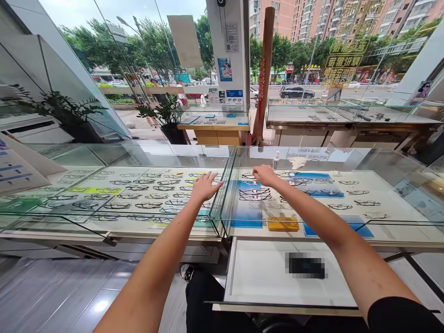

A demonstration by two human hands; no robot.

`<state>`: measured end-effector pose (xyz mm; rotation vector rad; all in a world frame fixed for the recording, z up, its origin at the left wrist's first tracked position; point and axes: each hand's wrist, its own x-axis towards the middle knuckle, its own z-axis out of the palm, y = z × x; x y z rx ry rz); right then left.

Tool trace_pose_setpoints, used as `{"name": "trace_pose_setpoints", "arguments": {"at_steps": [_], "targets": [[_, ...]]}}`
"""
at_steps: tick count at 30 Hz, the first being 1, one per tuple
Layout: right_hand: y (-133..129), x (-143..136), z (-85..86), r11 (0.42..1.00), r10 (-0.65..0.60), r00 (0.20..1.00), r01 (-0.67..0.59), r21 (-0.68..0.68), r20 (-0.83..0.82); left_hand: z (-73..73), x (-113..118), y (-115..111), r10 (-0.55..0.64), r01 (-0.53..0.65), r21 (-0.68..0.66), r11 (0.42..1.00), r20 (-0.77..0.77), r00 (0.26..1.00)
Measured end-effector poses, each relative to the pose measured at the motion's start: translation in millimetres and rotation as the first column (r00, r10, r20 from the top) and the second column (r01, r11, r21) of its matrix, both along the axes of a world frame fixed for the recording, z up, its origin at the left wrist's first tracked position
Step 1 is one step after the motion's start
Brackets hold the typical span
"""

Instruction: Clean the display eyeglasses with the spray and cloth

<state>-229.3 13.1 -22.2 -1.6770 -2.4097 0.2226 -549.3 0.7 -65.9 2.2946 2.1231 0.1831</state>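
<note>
My left hand (206,186) is spread with its fingers apart over the left glass display case (114,159), near the seam between the two cases; nothing is in it. My right hand (265,175) is over the right glass case (333,159), its fingers curled together around something too small to make out, perhaps part of a pair of glasses. Just beyond it stand a white spray bottle (276,160) and a crumpled cloth (298,163). Below the hands, rows of eyeglasses (255,194) lie inside the cases, with a yellow case (283,224) among them.
An open white drawer (260,277) juts out toward me, holding a blurred dark object (305,266). A folded sign (24,166) is at the far left. Potted plants (168,115), a wooden post (264,78) and more display counters (308,115) are beyond.
</note>
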Motion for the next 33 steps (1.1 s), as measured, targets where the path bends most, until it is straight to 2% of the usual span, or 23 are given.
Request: {"name": "trace_pose_setpoints", "arguments": {"at_steps": [13, 17, 20, 24, 27, 30, 33], "targets": [[10.1, -1.1, -3.0, 0.996, -0.084, 0.991, 0.084, -0.01, -0.107, -2.3, -1.3, -0.3, -0.003, 0.003, 0.008, 1.0, 0.002, 1.0], [7.3, -3.4, 5.0, 0.997, -0.067, 0.991, 0.069, 0.02, -0.119, -2.6, -1.7, -0.4, -0.005, 0.005, 0.01, 1.0, 0.014, 1.0], [-2.5, -5.3, 17.3, 0.998, -0.033, 0.991, 0.041, 0.057, -0.133, -2.6, -1.9, -0.6, -0.005, 0.005, 0.004, 1.0, 0.017, 1.0], [-34.2, 0.2, 38.0, 0.992, 0.049, 0.986, -0.03, 0.123, -0.159, -0.9, -0.5, -1.8, -0.002, 0.002, -0.001, 1.0, 0.013, 1.0], [-75.8, 16.3, 49.9, 0.966, 0.181, 0.963, -0.137, 0.219, -0.198, 0.8, 0.7, -2.3, -0.003, 0.003, -0.014, 1.0, 0.016, 1.0], [-128.5, 44.7, 55.5, 0.947, 0.262, 0.936, -0.202, 0.252, -0.235, 1.5, 1.2, -1.5, -0.001, 0.002, -0.017, 1.0, 0.024, 1.0], [-182.5, 85.3, 53.9, 0.948, 0.266, 0.928, -0.202, 0.247, -0.261, 1.2, 1.2, 0.2, 0.0, 0.0, -0.01, 1.0, 0.027, 1.0]]}}
